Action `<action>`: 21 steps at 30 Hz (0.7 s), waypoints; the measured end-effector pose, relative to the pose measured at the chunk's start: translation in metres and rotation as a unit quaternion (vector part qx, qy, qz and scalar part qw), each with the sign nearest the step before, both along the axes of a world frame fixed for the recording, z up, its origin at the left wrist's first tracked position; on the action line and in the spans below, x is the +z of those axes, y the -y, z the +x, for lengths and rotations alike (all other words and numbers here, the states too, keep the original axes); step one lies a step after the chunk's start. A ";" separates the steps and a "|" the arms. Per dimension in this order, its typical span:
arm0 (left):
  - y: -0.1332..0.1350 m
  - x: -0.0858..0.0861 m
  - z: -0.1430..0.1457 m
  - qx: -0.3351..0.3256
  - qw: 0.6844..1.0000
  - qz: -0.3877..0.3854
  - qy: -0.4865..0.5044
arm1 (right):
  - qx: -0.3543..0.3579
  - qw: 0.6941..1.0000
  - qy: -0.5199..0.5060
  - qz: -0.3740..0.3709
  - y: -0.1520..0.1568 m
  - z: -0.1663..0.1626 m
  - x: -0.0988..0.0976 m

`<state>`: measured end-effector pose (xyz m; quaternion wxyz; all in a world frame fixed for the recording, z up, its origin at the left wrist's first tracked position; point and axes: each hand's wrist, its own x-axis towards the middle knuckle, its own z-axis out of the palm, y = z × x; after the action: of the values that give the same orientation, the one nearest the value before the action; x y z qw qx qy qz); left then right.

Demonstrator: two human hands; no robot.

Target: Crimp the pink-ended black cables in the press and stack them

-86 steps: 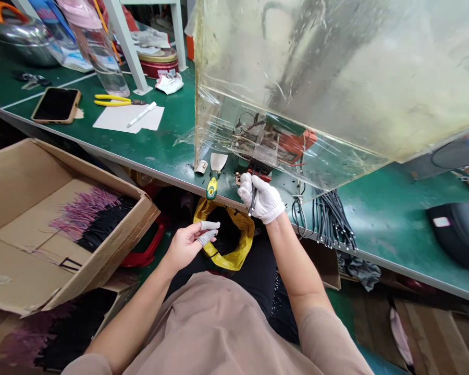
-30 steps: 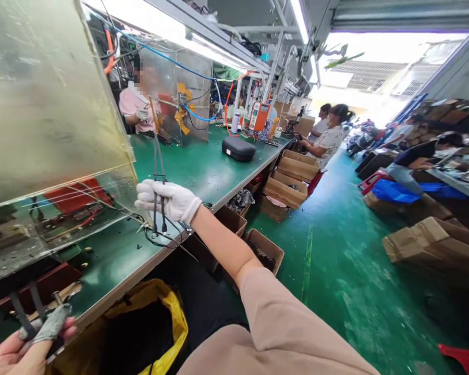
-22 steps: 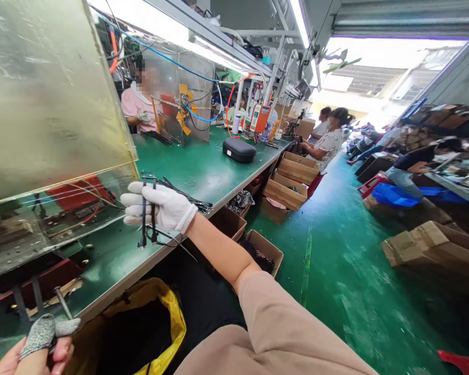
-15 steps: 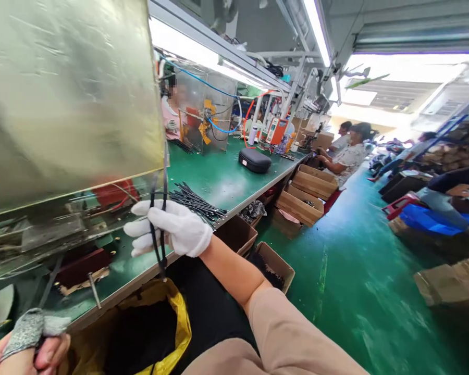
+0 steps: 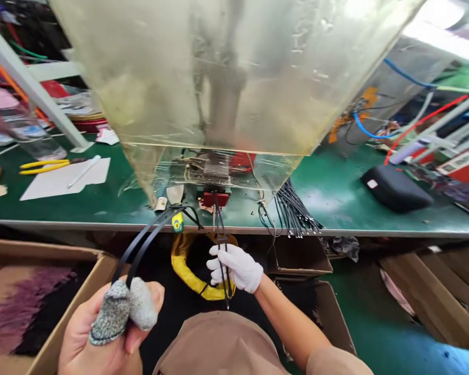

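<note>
My right hand [image 5: 236, 267], in a white glove, is closed on two thin black cables [image 5: 221, 245] that run up to a small red fixture [image 5: 216, 198] under the clear shield. My left hand [image 5: 109, 325], with grey finger cots on thumb and forefinger, pinches the ends of two other black cables [image 5: 144, 245] that arch up toward the bench edge. Both hands are below the edge of the green bench [image 5: 328, 192], over a yellow bag [image 5: 187, 265] on the floor.
A large scratched clear shield [image 5: 226, 88] fills the top. A bundle of black cables [image 5: 295, 213] lies right of it, then a black case [image 5: 394, 187]. Paper, a pen and yellow pliers [image 5: 45, 165] lie left. Cardboard boxes [image 5: 31, 291] stand beside my knees.
The view has swung back from the workshop aisle down to the bench front. My right hand came down from the bench to my lap with its cables; my left hand rose, still pinching cables.
</note>
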<state>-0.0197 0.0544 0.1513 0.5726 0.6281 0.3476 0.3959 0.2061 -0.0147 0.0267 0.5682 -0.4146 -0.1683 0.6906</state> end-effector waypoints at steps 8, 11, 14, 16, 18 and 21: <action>0.015 0.004 0.011 0.016 0.974 -0.002 0.227 | 0.009 0.996 -0.052 0.070 -0.042 0.013 0.036; 0.018 -0.001 0.010 0.002 0.967 0.014 0.253 | 0.003 0.993 -0.069 0.097 -0.069 0.023 0.053; 0.020 -0.004 0.007 0.003 0.971 -0.007 0.241 | -0.015 0.995 -0.056 0.079 -0.088 0.031 0.062; 0.021 -0.006 0.005 0.001 0.973 -0.026 0.230 | -0.038 0.996 -0.047 0.062 -0.096 0.034 0.066; 0.022 -0.009 0.004 0.001 0.973 -0.044 0.228 | -0.059 0.997 -0.042 0.041 -0.102 0.037 0.069; 0.023 -0.011 0.003 0.001 0.972 -0.064 0.226 | -0.076 0.995 -0.059 0.010 -0.107 0.040 0.074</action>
<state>-0.0162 0.0317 0.1398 0.6750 0.4837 0.2346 0.5053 0.2459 0.0925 0.1007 0.6320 -0.3789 -0.1097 0.6671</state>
